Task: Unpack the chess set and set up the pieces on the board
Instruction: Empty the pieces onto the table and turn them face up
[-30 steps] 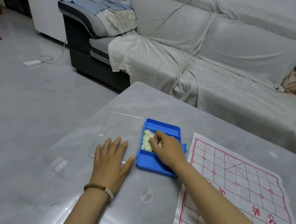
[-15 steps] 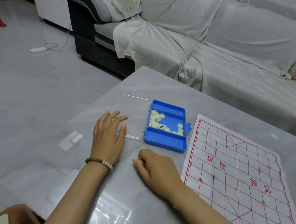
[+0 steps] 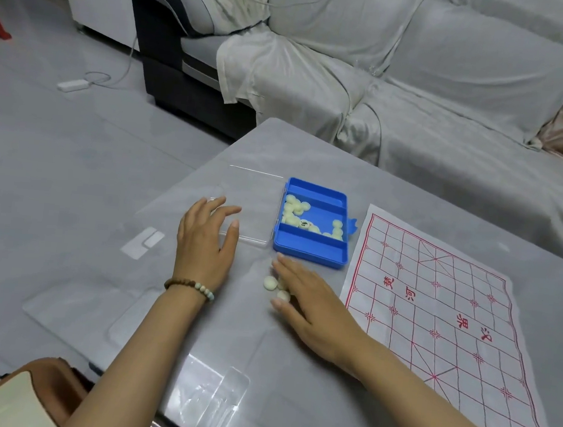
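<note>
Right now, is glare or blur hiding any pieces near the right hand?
Head view: the glossy table throws bright reflections beside the left hand and at the near edge, none over the loose pieces by the right hand; pieces in the blue box look soft, only one marking visible.

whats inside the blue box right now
In the blue box, cream chess pieces lie loose in the middle compartment, one showing a black character. Anything beneath the clustered ones is covered.

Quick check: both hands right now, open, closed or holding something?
Left hand: open, fingers over the clear lid.
Right hand: open, straight fingers over loose white pieces, gripping nothing.
</note>
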